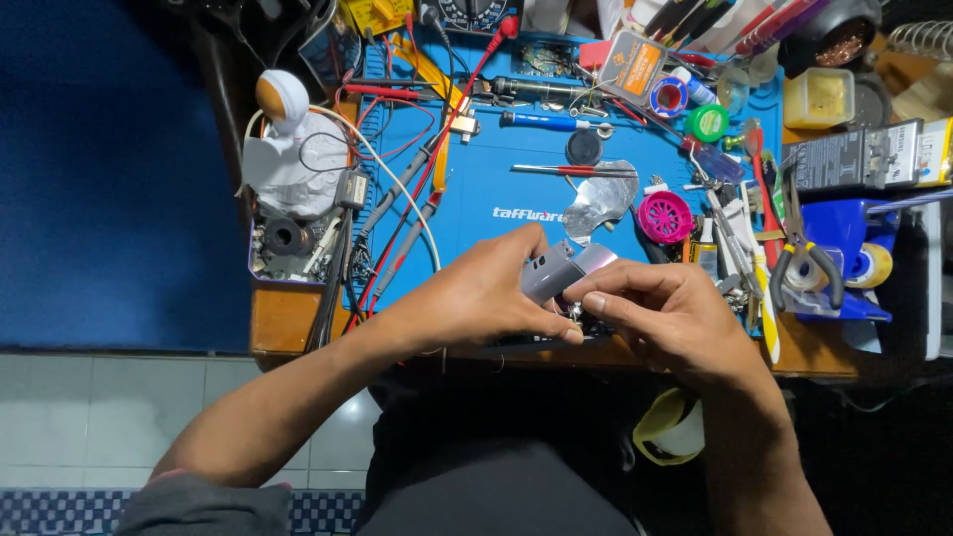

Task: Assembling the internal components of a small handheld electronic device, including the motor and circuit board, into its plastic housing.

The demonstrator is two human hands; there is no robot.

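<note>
Both my hands meet at the front edge of a blue work mat (496, 189). My left hand (476, 298) grips a small grey block-shaped device (549, 274) from the left, thumb over its top. My right hand (660, 313) pinches the same device's lighter, lilac-grey end (594, 259) with fingertips from the right. Under the hands a dark part peeks out, mostly hidden.
The mat holds screwdrivers (576, 171), red and black probe leads (427, 169), a crumpled foil piece (601, 199), a pink round part (664, 217). Pliers (799, 253), tape rolls and bottles crowd the right. A white astronaut figure (288, 149) stands on a parts tray at left.
</note>
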